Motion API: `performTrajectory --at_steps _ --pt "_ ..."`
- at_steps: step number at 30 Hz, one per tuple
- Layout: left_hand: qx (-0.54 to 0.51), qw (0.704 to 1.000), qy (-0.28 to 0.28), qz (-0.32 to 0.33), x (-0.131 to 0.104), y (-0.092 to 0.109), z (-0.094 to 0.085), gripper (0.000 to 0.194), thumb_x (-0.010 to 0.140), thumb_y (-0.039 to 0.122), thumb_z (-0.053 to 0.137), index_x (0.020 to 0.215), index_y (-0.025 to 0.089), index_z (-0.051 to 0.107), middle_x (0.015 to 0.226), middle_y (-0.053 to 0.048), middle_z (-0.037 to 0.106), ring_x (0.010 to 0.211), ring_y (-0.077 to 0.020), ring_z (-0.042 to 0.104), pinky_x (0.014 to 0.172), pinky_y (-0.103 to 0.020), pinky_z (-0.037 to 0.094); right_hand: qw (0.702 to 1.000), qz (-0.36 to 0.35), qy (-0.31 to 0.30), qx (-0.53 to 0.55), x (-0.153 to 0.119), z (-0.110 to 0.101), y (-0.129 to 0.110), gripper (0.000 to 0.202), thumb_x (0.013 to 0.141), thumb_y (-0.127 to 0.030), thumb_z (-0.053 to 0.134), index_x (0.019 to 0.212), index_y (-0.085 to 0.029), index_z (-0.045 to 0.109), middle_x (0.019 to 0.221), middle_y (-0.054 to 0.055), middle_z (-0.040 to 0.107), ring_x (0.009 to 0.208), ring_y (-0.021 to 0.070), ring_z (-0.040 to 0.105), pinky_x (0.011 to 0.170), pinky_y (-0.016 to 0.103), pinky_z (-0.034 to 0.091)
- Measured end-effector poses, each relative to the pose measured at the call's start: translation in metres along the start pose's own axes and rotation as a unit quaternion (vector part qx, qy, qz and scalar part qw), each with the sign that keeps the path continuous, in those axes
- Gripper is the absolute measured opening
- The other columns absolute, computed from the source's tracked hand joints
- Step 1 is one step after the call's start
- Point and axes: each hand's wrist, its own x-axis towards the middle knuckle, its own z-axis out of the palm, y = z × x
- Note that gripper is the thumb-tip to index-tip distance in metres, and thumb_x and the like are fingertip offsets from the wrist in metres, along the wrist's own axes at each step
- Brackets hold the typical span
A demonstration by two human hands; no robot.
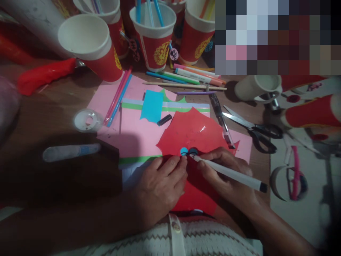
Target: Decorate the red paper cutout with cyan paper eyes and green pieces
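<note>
White marker [231, 172] in the right hand [236, 186]

The marker [231, 171] is white and black, the paper [190, 129] red, the discs [183, 151] blue with black lines.

Found lighting dim and uneven, with muted colours. Noted small white glare on the red paper [183, 129], just beyond the fingers [217, 154] of the right hand [229, 174]. Traced heavy shadow over the table [53, 129], left of the left hand [162, 186], ending in a rounded edge on the pink paper [130, 122]. Recorded deeper shade below both hands' fingers. Observed softness on the pale tube [70, 152], well left of the fingers. Logged outward-leaning paper cups [103, 65] beyond, consistent with wide-angle distortion, and coarse pixel blocks [277, 37] far beyond the right fingers.
</note>
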Motion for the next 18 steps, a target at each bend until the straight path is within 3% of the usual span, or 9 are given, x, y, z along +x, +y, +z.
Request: performTrajectory --at_steps 5,12,15,18 --pt "0.003 1.000 0.011 0.012 0.000 -0.001 0.002 0.029 0.088 0.033 0.053 0.108 0.015 0.062 0.125 -0.007 0.058 0.110 -0.0231 0.048 0.084 -0.037 0.037 1.000 0.015 -0.005 0.024 -0.001 -0.002 0.000 0.007 0.078 -0.022 0.063 0.074 -0.021 0.058 0.053 -0.006 0.063 0.040 0.0081 0.055 0.038 0.016 0.042" --pt "0.005 1.000 -0.001 0.019 0.000 -0.004 -0.001 0.034 0.083 0.038 0.060 0.109 0.017 0.062 0.122 -0.004 0.059 0.111 -0.0220 0.047 0.086 -0.035 0.036 0.982 0.090 0.062 0.156 -0.008 -0.007 0.001 0.009 0.080 -0.028 0.064 0.083 -0.023 0.058 0.064 -0.001 0.066 0.053 0.0143 0.063 0.045 0.022 0.050" --pt "0.009 1.000 -0.008 0.020 -0.001 -0.004 -0.003 0.037 0.084 0.038 0.060 0.113 0.016 0.060 0.124 -0.004 0.058 0.111 -0.0216 0.047 0.088 -0.035 0.035 0.981 0.070 0.106 0.144 -0.010 -0.009 0.000 0.009 0.081 -0.026 0.064 0.087 -0.023 0.058 0.068 0.000 0.067 0.060 0.0151 0.065 0.053 0.024 0.052" --pt "0.013 1.000 -0.010 0.020 -0.001 -0.003 -0.005 0.039 0.085 0.038 0.059 0.116 0.015 0.059 0.126 -0.005 0.057 0.111 -0.0219 0.047 0.089 -0.036 0.035 0.992 0.009 0.088 0.087 -0.012 -0.010 0.001 0.012 0.083 -0.019 0.059 0.095 -0.024 0.058 0.080 0.001 0.070 0.069 0.0147 0.067 0.063 0.024 0.053"
